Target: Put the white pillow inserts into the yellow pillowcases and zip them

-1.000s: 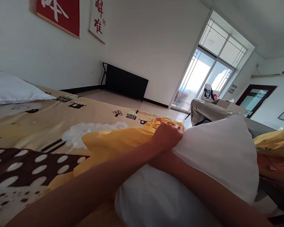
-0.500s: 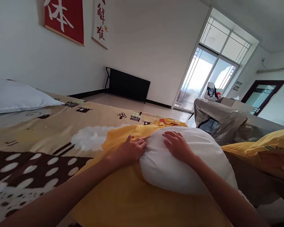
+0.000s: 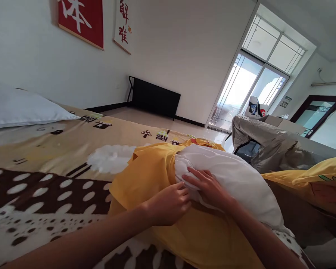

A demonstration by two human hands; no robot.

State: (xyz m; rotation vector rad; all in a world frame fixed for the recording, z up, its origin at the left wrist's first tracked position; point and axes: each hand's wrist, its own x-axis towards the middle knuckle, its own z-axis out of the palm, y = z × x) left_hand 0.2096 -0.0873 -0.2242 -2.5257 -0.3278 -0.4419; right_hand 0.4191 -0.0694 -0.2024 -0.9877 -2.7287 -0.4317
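spare pillow: I see a bare white pillow (image 3: 19,110) lying at the far left on the printed bedsheet (image 3: 44,157), well apart from my hands
pillowcase: the yellow pillowcase (image 3: 148,175) lies on the sheet in the middle, its open mouth bunched around the near end of the white pillow insert (image 3: 235,179)
left hand: my left hand (image 3: 169,203) is curled shut on the pillowcase edge, pinching yellow cloth just beside the insert
right hand: my right hand (image 3: 208,186) lies flat on the insert, fingers spread and pressing, not closed on anything
progress: I judge the stuffing partly done; one end of the insert sits inside the cover, most of its white body shows bare to the right and is yet to be covered
far right: a second yellow pillow (image 3: 319,179) and a grey-wrapped bundle (image 3: 266,144) lie beyond
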